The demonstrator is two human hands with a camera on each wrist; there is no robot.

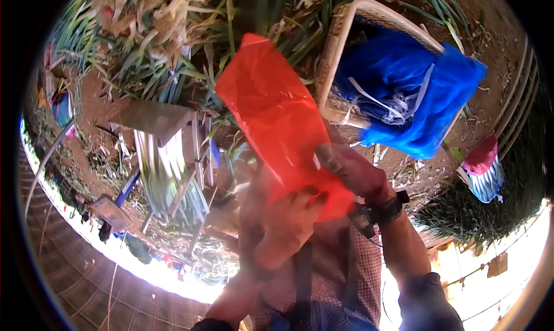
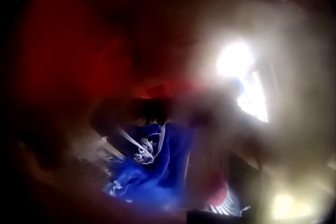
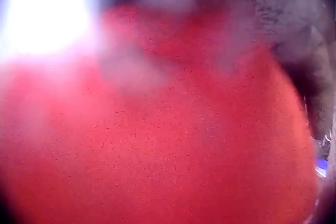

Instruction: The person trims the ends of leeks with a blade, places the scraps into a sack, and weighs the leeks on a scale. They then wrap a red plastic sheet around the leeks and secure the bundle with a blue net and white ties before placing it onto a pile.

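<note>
A thin, see-through red plastic bag [image 1: 277,111] stretches up and away from my body in the head view. My right hand [image 1: 360,172] grips it near its lower right edge, thumb lying on top of the plastic. Lower and to the left, my left hand [image 1: 291,224] has its fingers curled at the bag's near end, pinching the plastic. Red plastic [image 3: 168,145] fills most of the right wrist view and hides that hand's fingers. The left wrist view is dark and blurred, with red plastic [image 2: 68,50] at upper left.
A tan plastic crate [image 1: 340,39] holding blue mesh [image 1: 404,54] and white cords stands at upper right. Left of me, long green-and-white stalks [image 1: 164,175] lie at a metal stand [image 1: 153,120]. More leafy stalks [image 1: 173,71] are heaped ahead. A red-and-blue bundle [image 1: 485,163] lies far right.
</note>
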